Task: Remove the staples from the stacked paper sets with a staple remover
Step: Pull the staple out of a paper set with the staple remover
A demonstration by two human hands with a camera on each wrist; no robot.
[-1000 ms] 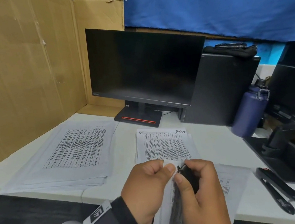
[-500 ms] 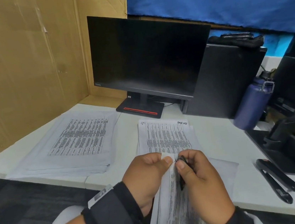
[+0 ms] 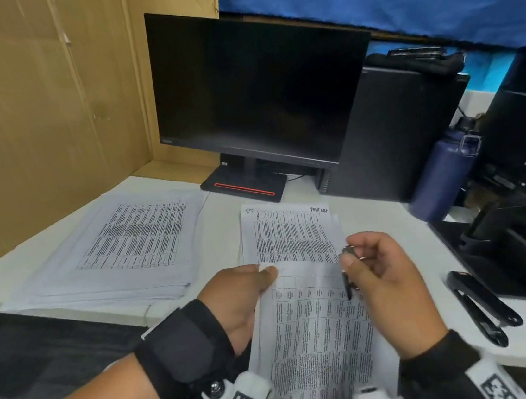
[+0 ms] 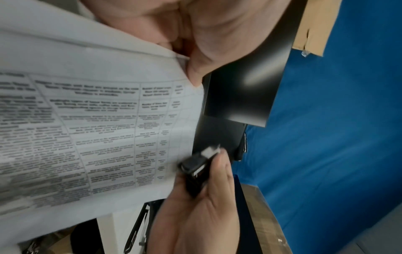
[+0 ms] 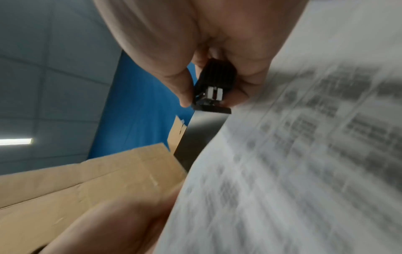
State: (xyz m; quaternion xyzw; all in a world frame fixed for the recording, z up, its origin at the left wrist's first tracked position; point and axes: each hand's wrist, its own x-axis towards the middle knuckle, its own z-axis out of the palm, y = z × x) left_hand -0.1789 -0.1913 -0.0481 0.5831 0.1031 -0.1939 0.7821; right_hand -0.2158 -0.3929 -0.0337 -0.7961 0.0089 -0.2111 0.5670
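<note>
My left hand point(image 3: 242, 288) pinches the top left corner of a printed paper set point(image 3: 317, 332) lifted above the desk edge; the same sheets point(image 4: 87, 123) fill the left wrist view. My right hand point(image 3: 376, 271) grips a small black staple remover point(image 3: 347, 266) between thumb and fingers, at the set's top right edge. The remover point(image 5: 215, 89) shows its metal jaws in the right wrist view, beside the blurred paper point(image 5: 304, 154). It also appears in the left wrist view as a black tool point(image 4: 195, 168) just off the page edge. No staple is visible.
A paper stack point(image 3: 127, 242) lies at the left of the white desk point(image 3: 219, 231); another set point(image 3: 288, 229) lies under my hands. A monitor point(image 3: 255, 91), a computer case point(image 3: 393, 137), a blue bottle point(image 3: 441, 177) and a black stapler point(image 3: 480, 305) stand around. Cardboard wall point(image 3: 29, 112) at left.
My right hand with the staple remover has pulled away to the right from the corner that my left hand pinches. The paper set now lies flatter, its face turned up.
</note>
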